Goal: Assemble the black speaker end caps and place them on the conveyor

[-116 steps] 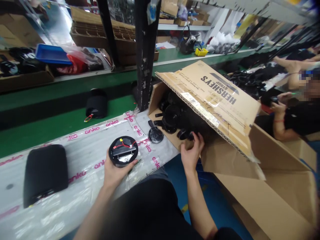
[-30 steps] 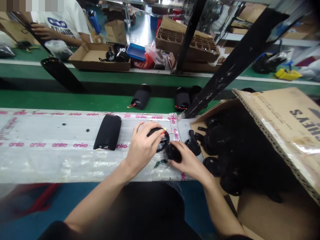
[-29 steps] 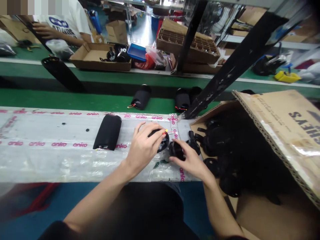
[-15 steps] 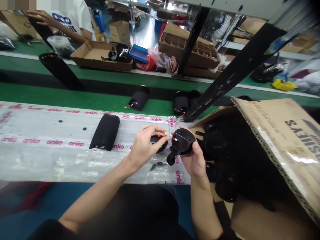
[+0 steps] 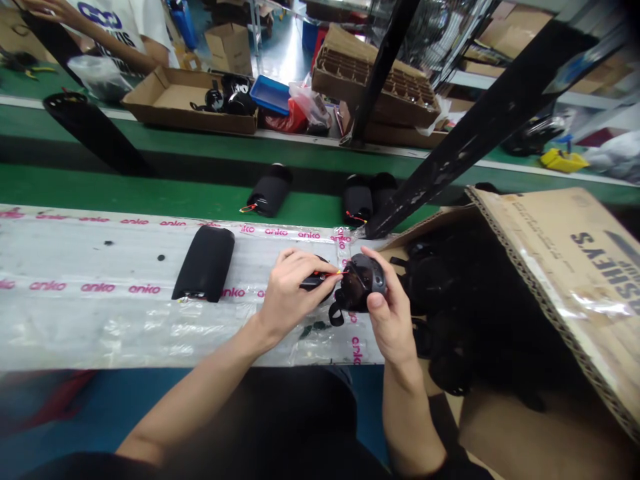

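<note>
Red wires with a yellow plug are pinched between the thumb and fingertips of the left hand, so that hand is narrow. The right hand is curled around a black round cap, which is tilted, its loop strap hanging at seven o'clock. Every clock place here counts from that cap.

The plug is right by the cap's rim at ten o'clock; I cannot tell if they touch. A dark speaker end peeks out under the left hand at nine o'clock, mostly hidden.

Farther off at nine o'clock, a black speaker lies on the taped grey bench, well apart from the left hand. The bench's front edge is at six o'clock, near both arms. Its back edge is at twelve, meeting the green strip.

The right hand has little room: the cardboard box, full of dark parts, is near at three o'clock, and a black post leans up toward one. The left arm has lots more room, out toward eight o'clock.
</note>
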Action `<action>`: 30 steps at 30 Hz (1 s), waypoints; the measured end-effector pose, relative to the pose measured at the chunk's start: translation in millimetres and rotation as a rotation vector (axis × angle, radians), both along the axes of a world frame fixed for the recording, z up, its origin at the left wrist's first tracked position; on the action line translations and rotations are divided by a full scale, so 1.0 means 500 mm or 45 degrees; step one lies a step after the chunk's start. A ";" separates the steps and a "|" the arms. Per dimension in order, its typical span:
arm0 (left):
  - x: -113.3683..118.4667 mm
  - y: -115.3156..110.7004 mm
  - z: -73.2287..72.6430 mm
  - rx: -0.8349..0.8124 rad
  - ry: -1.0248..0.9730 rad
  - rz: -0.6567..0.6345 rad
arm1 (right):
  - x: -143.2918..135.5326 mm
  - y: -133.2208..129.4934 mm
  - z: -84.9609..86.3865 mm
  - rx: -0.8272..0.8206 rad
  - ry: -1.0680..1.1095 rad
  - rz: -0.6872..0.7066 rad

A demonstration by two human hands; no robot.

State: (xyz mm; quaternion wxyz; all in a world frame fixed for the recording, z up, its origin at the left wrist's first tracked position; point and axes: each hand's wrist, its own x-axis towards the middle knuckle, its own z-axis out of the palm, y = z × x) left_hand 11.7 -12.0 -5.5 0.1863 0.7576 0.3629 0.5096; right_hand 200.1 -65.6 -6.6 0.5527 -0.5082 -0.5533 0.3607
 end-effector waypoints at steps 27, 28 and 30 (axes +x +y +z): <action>-0.053 0.009 -0.007 0.034 0.072 -0.130 | 0.004 0.038 -0.025 -0.101 0.344 0.350; -0.048 0.004 -0.004 0.047 0.152 -0.104 | 0.003 0.036 -0.032 -0.098 0.357 0.326; -0.045 -0.006 0.003 0.014 0.237 -0.085 | 0.002 0.033 -0.039 -0.076 0.354 0.300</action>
